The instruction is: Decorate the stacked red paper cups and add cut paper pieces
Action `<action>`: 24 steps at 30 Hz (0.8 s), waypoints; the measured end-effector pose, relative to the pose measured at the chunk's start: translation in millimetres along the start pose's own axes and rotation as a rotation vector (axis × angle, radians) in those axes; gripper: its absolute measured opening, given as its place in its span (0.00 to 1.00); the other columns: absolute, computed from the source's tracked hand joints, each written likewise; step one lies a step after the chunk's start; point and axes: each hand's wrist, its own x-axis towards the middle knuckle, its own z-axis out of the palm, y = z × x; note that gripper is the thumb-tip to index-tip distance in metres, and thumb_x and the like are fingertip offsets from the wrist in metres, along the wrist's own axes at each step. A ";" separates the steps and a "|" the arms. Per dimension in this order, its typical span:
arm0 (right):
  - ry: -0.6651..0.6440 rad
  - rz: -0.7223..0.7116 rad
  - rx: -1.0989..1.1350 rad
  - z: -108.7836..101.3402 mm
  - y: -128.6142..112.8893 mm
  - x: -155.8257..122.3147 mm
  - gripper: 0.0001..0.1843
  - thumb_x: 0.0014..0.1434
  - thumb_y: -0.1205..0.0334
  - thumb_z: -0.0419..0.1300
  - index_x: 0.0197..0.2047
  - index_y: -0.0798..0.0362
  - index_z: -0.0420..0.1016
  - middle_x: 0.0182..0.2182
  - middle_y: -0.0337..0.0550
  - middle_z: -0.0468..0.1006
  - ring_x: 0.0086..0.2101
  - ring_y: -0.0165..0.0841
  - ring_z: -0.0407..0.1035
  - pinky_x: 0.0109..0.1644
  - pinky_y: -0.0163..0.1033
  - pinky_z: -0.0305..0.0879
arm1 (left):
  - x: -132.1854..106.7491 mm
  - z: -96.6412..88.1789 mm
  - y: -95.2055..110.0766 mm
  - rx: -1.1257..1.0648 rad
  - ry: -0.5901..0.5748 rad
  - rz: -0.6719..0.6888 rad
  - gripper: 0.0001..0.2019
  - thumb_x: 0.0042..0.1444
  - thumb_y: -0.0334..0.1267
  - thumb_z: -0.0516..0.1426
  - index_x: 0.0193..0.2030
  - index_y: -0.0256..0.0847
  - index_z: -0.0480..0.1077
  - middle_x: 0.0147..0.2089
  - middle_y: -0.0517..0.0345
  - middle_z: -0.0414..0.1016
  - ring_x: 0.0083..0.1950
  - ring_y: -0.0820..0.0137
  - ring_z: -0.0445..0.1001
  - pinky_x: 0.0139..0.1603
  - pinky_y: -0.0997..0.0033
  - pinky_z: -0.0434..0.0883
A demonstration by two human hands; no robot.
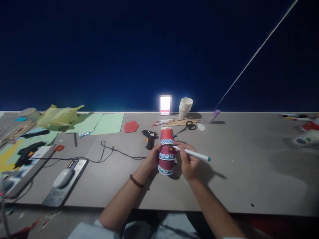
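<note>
So the left hand (152,158) is clamping a column of printed cups (166,151) from its left side, with some of the fingers hiding behind it. Three red cups are showing, one nested into the next, each wearing a blue-and-white band at the rim. The column is sitting right between both hands, over the near-middle part of the grey table (249,166).

The right hand (189,162) is pinching a white marker (199,155) with a teal end, and the tip is pointing at the middle cup. Can't really tell if it's touching or just hovering beside it. A dark beaded bracelet (136,181) is circling the left wrist.

Moving out a bit, a black glue gun (149,137) is lying just left of the cups, its cord trailing off left. Behind them, scissors (190,126) are resting by some thin wooden sticks (186,122), and a stack of white cups (185,107) is standing near the back edge.

Further left, red paper (131,126) is lying near pale green sheets (107,123), and a yellow plastic bag (58,115) is slumping past those. Closer in on that side, a phone (53,197) is lying near a white power strip (32,169).
</note>
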 end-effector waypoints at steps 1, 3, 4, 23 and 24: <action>0.004 0.003 0.004 0.2 -0.4 0.1 0.07 0.65 0.65 0.55 0.39 0.51 0.75 0.39 0.47 0.81 0.44 0.38 0.76 0.47 0.46 0.73 | 0.0 -0.5 -0.2 0.000 -0.009 0.001 0.15 0.50 0.42 0.64 0.40 0.32 0.76 0.37 0.46 0.83 0.37 0.58 0.81 0.40 0.63 0.73; 0.014 0.011 0.008 0.6 -1.1 0.4 0.07 0.65 0.65 0.55 0.39 0.50 0.75 0.39 0.46 0.81 0.43 0.37 0.76 0.47 0.46 0.73 | -0.1 -1.3 -0.6 0.011 -0.026 0.005 0.16 0.49 0.43 0.64 0.41 0.32 0.76 0.37 0.45 0.83 0.38 0.57 0.81 0.41 0.63 0.73; 0.025 0.014 0.008 0.6 -1.2 0.5 0.07 0.65 0.65 0.55 0.39 0.50 0.75 0.38 0.46 0.81 0.43 0.37 0.76 0.47 0.45 0.73 | -0.2 -1.6 -0.8 0.018 -0.033 0.006 0.17 0.50 0.43 0.64 0.41 0.32 0.76 0.38 0.45 0.83 0.38 0.57 0.81 0.41 0.63 0.73; 0.059 0.083 -0.064 0.5 -3.1 -2.1 0.09 0.64 0.61 0.57 0.40 0.51 0.78 0.38 0.46 0.83 0.40 0.38 0.77 0.44 0.43 0.75 | -1.1 -7.2 2.1 0.023 -0.006 -0.004 0.19 0.51 0.44 0.61 0.45 0.31 0.76 0.40 0.43 0.82 0.40 0.56 0.81 0.47 0.60 0.71; 0.056 0.084 -0.069 0.3 -3.2 -2.0 0.09 0.64 0.61 0.57 0.40 0.51 0.78 0.38 0.46 0.83 0.40 0.37 0.78 0.43 0.42 0.75 | -1.2 -7.0 2.2 0.025 -0.008 -0.008 0.19 0.51 0.44 0.61 0.44 0.31 0.76 0.40 0.43 0.82 0.40 0.56 0.81 0.47 0.59 0.71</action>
